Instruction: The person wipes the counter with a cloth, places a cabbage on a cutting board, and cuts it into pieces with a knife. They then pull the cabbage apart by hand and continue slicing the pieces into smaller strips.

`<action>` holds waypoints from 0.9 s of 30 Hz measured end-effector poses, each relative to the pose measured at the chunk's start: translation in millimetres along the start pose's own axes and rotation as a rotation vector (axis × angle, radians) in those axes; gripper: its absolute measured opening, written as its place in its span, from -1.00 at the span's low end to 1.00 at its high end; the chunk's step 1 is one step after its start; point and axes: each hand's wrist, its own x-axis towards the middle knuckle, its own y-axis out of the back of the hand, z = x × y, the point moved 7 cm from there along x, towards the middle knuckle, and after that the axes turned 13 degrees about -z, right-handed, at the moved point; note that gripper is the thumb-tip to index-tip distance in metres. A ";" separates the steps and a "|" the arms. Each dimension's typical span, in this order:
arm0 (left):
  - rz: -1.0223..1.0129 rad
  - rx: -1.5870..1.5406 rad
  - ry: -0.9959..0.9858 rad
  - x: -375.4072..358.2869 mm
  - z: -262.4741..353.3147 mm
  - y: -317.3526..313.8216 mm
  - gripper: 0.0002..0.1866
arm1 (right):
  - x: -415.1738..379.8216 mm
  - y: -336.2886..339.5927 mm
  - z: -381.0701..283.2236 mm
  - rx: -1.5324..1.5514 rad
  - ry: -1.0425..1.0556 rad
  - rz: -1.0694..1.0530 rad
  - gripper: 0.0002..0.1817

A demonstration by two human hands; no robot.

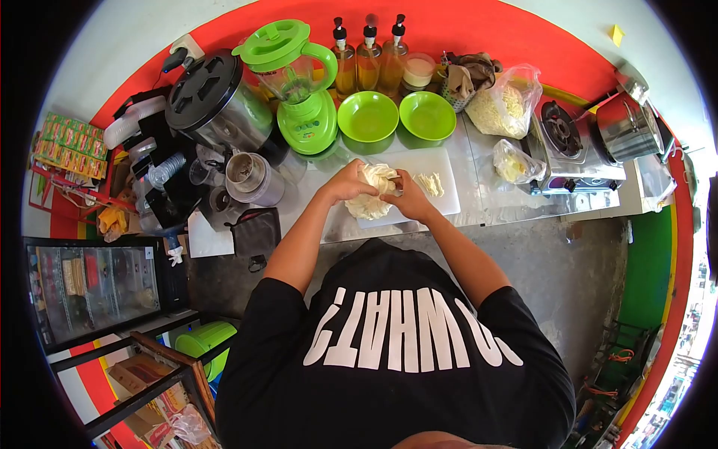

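Observation:
A pale, ruffled clump of oyster mushrooms, by its look, is held over the white cutting board. From its left side my left hand grips it, fingers curled around the edge. On the opposite side my right hand pinches it with thumb and fingers. Just right of that hand, a small pile of pale torn strips lies on the board. Two green bowls stand behind the board. Some fingertips are hidden by the clump.
A green blender stands back left, beside a black-lidded container and a metal cup. Several pump bottles line the wall. At right are a bag of pale shreds, a smaller bag, a gas stove and a pot.

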 end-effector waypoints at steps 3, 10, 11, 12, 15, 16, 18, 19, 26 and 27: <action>-0.023 0.066 -0.015 -5.1 15.3 -1.8 -0.10 | -4.9 0.4 -5.8 0.011 -0.018 0.018 -0.07; 0.079 0.175 -0.111 -5.9 13.5 9.7 -0.15 | 2.4 -7.0 -9.4 -0.110 0.074 0.054 -0.30; 0.088 0.201 -0.117 -7.4 14.7 12.3 -0.13 | 3.2 -7.8 -10.7 -0.120 0.090 0.068 -0.32; 0.098 0.227 -0.122 -9.1 16.0 14.0 -0.12 | 3.5 -8.1 -12.7 -0.129 0.105 0.080 -0.34; 0.182 0.276 -0.152 -19.3 20.1 18.7 -0.12 | 5.5 -10.4 -15.4 -0.172 0.121 0.092 -0.32; 0.182 0.276 -0.149 -21.7 22.2 20.4 -0.12 | 7.3 -11.3 -15.2 -0.170 0.121 0.090 -0.32; 0.224 0.380 -0.134 -25.8 26.3 26.2 -0.11 | 11.8 -12.2 -10.0 -0.195 0.036 0.086 -0.27; 0.221 0.379 -0.131 -25.4 24.2 27.2 -0.11 | 13.9 -12.6 -9.8 -0.192 0.033 0.084 -0.27; 0.293 0.389 -0.026 -28.4 15.0 45.7 -0.08 | 13.2 -27.6 -30.7 -0.319 0.009 -0.050 0.05; 0.276 0.354 -0.008 -25.3 7.6 49.8 -0.07 | 8.1 -31.4 -37.7 -0.405 -0.016 -0.066 0.14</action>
